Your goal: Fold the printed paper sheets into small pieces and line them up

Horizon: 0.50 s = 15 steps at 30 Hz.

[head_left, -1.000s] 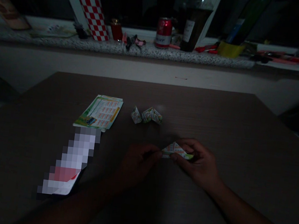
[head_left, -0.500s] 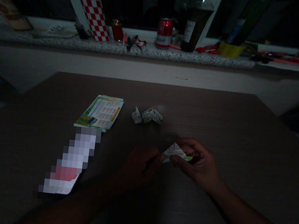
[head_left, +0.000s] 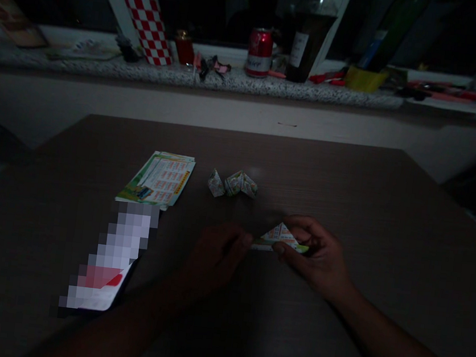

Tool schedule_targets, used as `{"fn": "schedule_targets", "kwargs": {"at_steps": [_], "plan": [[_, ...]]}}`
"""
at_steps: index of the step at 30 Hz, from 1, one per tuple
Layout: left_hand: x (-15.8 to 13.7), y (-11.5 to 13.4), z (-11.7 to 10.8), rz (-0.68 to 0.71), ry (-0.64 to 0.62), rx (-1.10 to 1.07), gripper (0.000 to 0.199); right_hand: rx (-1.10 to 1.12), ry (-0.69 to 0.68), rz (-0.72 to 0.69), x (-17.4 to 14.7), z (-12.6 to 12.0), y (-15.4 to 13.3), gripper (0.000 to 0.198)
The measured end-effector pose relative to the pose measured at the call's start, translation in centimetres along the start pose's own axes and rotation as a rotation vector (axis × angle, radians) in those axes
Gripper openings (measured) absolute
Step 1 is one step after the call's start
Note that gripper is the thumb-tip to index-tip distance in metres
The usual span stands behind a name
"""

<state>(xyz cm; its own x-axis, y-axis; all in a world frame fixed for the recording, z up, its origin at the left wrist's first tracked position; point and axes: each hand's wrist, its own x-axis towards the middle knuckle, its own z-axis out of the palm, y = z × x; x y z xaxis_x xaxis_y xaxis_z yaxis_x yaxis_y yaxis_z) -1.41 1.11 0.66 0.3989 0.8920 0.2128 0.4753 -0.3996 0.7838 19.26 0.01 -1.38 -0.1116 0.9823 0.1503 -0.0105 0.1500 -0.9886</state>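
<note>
On the dark wooden table (head_left: pixel 349 180), both hands pinch one small printed paper folded into a triangle (head_left: pixel 279 237). My right hand (head_left: pixel 319 259) holds its right side between thumb and fingers. My left hand (head_left: pixel 216 256) grips its left tip. Beyond them lie three small folded paper pieces (head_left: pixel 233 183) in a row. A stack of printed green-and-white flyers (head_left: pixel 159 178) lies to the left of those.
A blurred-out flat object (head_left: pixel 108 261) lies at the near left of the table. The stone windowsill (head_left: pixel 104 66) behind holds a red can (head_left: pixel 259 52), a dark bottle (head_left: pixel 305 37), a red-and-white checkered item (head_left: pixel 149 28), a yellow bowl (head_left: pixel 363 78) and small tools.
The folded paper's point has tipped up a little between the fingers, and both hands have shifted slightly away from me. Nothing else on the table moved.
</note>
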Motion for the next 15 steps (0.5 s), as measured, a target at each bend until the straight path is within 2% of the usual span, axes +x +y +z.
{"fn": "schedule_targets", "kwargs": {"at_steps": [5,12,15], "plan": [[-0.12,-0.09,0.33,0.001,-0.026,0.024,0.022,-0.021,-0.006,-0.007,-0.05,0.08,0.10,0.034],[-0.08,-0.13,0.21,-0.117,-0.013,-0.030,0.029,-0.023,0.084,0.020,0.06,-0.03,-0.21,0.035],[-0.06,-0.23,0.08,-0.136,-0.049,-0.070,0.032,-0.024,0.093,0.025,0.09,-0.05,-0.36,0.033]]}}
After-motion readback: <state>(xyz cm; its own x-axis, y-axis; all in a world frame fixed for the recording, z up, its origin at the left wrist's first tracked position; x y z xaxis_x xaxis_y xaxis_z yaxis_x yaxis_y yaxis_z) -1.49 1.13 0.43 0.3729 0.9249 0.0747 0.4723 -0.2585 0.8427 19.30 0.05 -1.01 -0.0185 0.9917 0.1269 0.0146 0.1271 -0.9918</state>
